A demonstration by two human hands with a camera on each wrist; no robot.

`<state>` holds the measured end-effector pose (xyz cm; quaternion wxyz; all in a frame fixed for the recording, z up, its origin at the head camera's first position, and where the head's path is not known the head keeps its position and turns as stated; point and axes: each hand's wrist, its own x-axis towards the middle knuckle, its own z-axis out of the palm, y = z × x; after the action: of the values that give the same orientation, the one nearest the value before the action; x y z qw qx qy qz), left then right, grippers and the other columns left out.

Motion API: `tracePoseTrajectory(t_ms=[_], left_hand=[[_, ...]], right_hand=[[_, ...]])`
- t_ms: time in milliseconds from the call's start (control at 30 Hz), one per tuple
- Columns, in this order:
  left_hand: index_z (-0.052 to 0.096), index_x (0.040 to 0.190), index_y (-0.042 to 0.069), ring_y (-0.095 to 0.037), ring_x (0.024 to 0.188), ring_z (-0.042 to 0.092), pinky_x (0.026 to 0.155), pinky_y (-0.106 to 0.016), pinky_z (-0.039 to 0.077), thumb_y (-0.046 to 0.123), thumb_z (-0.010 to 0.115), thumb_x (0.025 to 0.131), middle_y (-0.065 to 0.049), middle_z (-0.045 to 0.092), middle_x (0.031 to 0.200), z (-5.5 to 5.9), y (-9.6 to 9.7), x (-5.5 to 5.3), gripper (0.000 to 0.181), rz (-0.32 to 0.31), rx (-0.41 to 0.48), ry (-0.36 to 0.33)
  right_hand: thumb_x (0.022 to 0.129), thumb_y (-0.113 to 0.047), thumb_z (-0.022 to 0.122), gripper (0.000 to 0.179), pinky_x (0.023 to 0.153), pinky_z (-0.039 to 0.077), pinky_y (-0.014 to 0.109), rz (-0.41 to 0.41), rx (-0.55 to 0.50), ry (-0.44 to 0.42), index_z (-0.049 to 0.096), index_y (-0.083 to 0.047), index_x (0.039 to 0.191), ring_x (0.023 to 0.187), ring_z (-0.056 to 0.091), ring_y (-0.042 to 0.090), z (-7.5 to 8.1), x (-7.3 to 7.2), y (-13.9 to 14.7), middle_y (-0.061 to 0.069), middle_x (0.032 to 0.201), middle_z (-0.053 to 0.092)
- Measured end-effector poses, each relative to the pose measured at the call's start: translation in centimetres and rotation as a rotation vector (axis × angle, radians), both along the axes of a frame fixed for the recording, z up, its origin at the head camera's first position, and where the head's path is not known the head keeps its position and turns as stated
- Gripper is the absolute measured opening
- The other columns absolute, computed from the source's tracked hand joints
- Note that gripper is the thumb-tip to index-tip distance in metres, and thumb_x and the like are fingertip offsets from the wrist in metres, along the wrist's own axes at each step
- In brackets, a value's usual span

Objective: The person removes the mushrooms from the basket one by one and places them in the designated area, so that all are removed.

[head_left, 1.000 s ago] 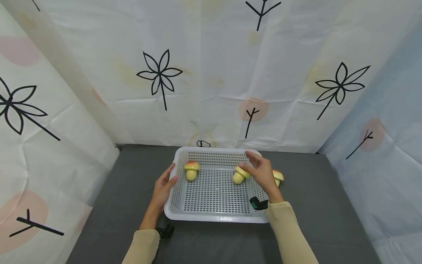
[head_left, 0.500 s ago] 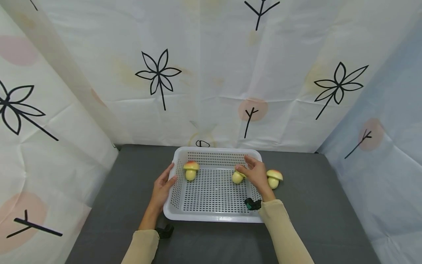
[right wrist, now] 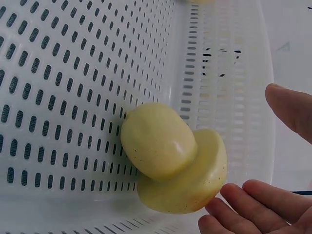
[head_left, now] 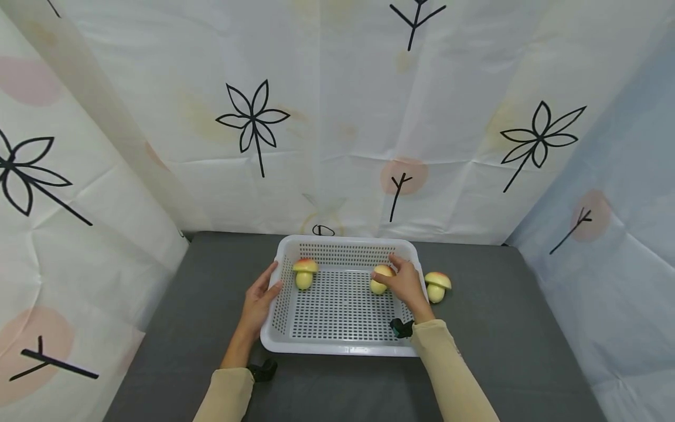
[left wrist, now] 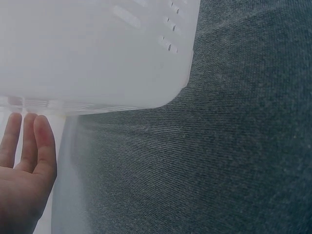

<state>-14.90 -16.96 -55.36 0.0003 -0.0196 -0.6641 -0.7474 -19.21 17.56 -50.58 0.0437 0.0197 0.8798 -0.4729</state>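
A white perforated plastic basket sits on the dark grey tabletop. My left hand rests against its left rim; in the left wrist view, straight fingers meet the basket's outer edge. Inside, near the right wall, lies a toy mushroom with a pale yellow stem and a yellow cap tinged orange. My right hand reaches over the right side, its fingertips right at this cap, while the thumb stands apart in the right wrist view. A second toy mushroom is in the basket's left part.
A third toy mushroom stands on the tabletop, just outside the basket's right wall. White cloth with plant drawings hangs behind and along both sides. Dark wrist devices sit at both cuffs.
My right hand has moved a little left and toward me at the mushroom, which has turned from tilted to more upright. The mushroom outside now shows fully. My left hand has stayed at the rim.
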Motion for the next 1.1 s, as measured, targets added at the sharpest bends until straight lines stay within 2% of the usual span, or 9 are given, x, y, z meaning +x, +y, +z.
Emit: tracePoseTrajectory(t_ms=[200,433,633,733,867,1100], left_hand=[[0.036,0.159,0.013,-0.039,0.134,0.048,0.096,-0.055,0.051,0.012,0.058,0.104,-0.009,0.032,0.163,-0.15,-0.03,-0.08,0.059,-0.001,0.000,0.011],[0.036,0.159,0.016,-0.037,0.136,0.047,0.099,-0.057,0.048,0.015,0.059,0.104,-0.003,0.033,0.163,-0.16,-0.02,-0.03,0.060,-0.013,0.022,-0.003],[0.035,0.159,0.012,-0.039,0.134,0.048,0.096,-0.055,0.050,0.013,0.059,0.104,-0.010,0.033,0.163,-0.15,-0.02,-0.04,0.060,-0.009,0.011,0.011],[0.035,0.159,0.014,-0.040,0.133,0.049,0.096,-0.054,0.051,0.013,0.059,0.104,-0.009,0.034,0.162,-0.15,-0.06,-0.05,0.060,-0.010,0.019,0.003],[0.036,0.159,0.017,-0.040,0.133,0.049,0.097,-0.055,0.050,0.015,0.059,0.104,-0.005,0.034,0.162,-0.13,-0.08,-0.04,0.060,-0.015,0.034,-0.014],[0.036,0.159,0.017,-0.039,0.132,0.050,0.097,-0.056,0.050,0.015,0.059,0.105,-0.005,0.034,0.162,-0.17,-0.15,-0.05,0.059,-0.016,0.027,-0.022]], right_hand=[[0.090,-0.022,0.079,0.079,0.104,0.045,0.054,0.011,0.034,-0.010,0.040,0.010,0.150,0.136,0.045,0.045,-0.36,-0.04,-0.16,0.030,0.151,0.042],[0.091,-0.021,0.077,0.080,0.103,0.046,0.054,0.019,0.024,-0.044,0.036,0.013,0.150,0.132,0.048,0.047,-0.36,0.07,-0.20,0.033,0.150,0.041],[0.089,-0.024,0.078,0.082,0.102,0.046,0.054,0.018,0.061,-0.074,0.036,0.013,0.150,0.129,0.051,0.046,-0.53,-0.17,-0.32,0.033,0.148,0.043],[0.089,-0.024,0.079,0.083,0.102,0.046,0.054,0.018,0.075,-0.078,0.037,0.013,0.149,0.128,0.052,0.046,-0.58,-0.26,-0.39,0.034,0.146,0.045],[0.088,-0.023,0.080,0.081,0.101,0.047,0.054,0.023,0.082,-0.072,0.039,0.013,0.148,0.126,0.054,0.045,-0.62,-0.23,-0.41,0.033,0.143,0.049],[0.086,-0.018,0.082,0.070,0.097,0.049,0.052,0.057,0.079,-0.039,0.051,0.012,0.141,0.119,0.059,0.042,-0.67,-0.15,-0.47,0.030,0.137,0.056]])
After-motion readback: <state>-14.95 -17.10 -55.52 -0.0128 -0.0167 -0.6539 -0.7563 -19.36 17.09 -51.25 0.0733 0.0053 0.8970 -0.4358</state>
